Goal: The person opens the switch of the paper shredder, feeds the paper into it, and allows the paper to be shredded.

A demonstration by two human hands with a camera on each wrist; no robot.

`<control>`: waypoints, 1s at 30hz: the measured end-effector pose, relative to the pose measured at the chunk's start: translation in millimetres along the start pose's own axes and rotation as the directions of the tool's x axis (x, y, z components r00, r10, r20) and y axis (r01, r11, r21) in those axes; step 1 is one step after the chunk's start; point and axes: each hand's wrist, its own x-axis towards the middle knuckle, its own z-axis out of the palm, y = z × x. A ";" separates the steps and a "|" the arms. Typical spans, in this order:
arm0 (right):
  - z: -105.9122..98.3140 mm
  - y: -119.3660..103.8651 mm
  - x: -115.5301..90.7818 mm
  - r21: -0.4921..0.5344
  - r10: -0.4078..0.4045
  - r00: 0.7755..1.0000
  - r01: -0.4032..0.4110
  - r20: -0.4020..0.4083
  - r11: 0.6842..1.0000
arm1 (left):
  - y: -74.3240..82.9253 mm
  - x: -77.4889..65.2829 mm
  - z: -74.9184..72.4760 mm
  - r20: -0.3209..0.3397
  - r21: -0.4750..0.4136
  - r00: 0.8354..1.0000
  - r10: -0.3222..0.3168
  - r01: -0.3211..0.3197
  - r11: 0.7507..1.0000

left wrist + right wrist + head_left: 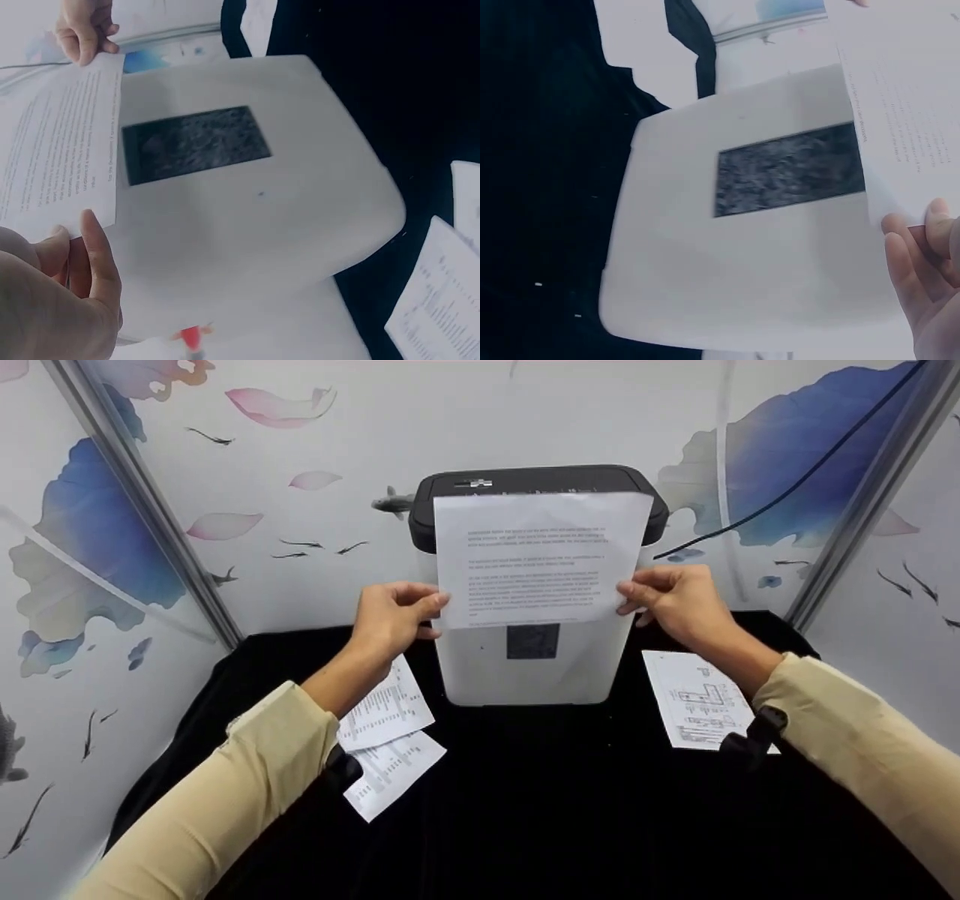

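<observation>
A printed sheet of paper [536, 562] is held up by both hands in front of a white paper shredder [480, 675] with a black top [525, 480]. My left hand [397, 611] pinches the sheet's lower left edge between thumb and fingers. At the lower right edge, my right hand [675, 600] pinches it the same way. The sheet's upper edge overlaps the front of the black top in the head view. In the left wrist view the sheet [67, 142] spans between both hands, and the shredder's dark window [196, 145] shows beside it.
Two printed papers [386, 709] lie overlapping on the black cloth [525, 810] at left, partly under the left forearm. Another sheet with a line drawing [701, 697] lies at right. A black cable [795, 484] runs along the patterned back wall.
</observation>
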 end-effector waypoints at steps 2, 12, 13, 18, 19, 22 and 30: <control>-3.0 -5.6 3.9 0.013 -0.013 1.000 0.013 -0.016 1.000 | 5.6 2.5 -0.2 -0.001 0.010 1.000 0.008 -0.008 1.000; -14.2 -34.3 24.0 0.002 -0.072 0.989 0.073 -0.132 0.997 | 31.6 16.4 -5.8 -0.008 0.085 0.995 0.103 -0.102 0.991; -15.2 -36.7 26.4 -0.001 -0.072 0.987 0.072 -0.144 0.997 | 34.2 18.3 -5.7 -0.007 0.079 0.994 0.109 -0.108 0.991; -21.2 -46.8 39.1 -0.004 -0.021 0.986 0.021 -0.163 1.000 | 46.1 29.5 -1.5 -0.037 0.036 0.992 0.121 -0.119 0.992; -22.0 -48.7 41.9 0.013 0.000 0.987 0.002 -0.161 1.000 | 48.4 31.7 -0.6 -0.048 0.027 0.992 0.121 -0.119 0.992; -23.6 -54.2 50.7 0.094 0.051 0.987 -0.037 -0.150 0.995 | 54.6 39.1 1.9 -0.086 -0.017 0.989 0.124 -0.126 0.992; -23.7 -67.5 72.2 0.322 0.139 0.980 -0.087 -0.141 0.943 | 66.1 58.3 5.5 -0.124 -0.195 0.983 0.137 -0.159 0.968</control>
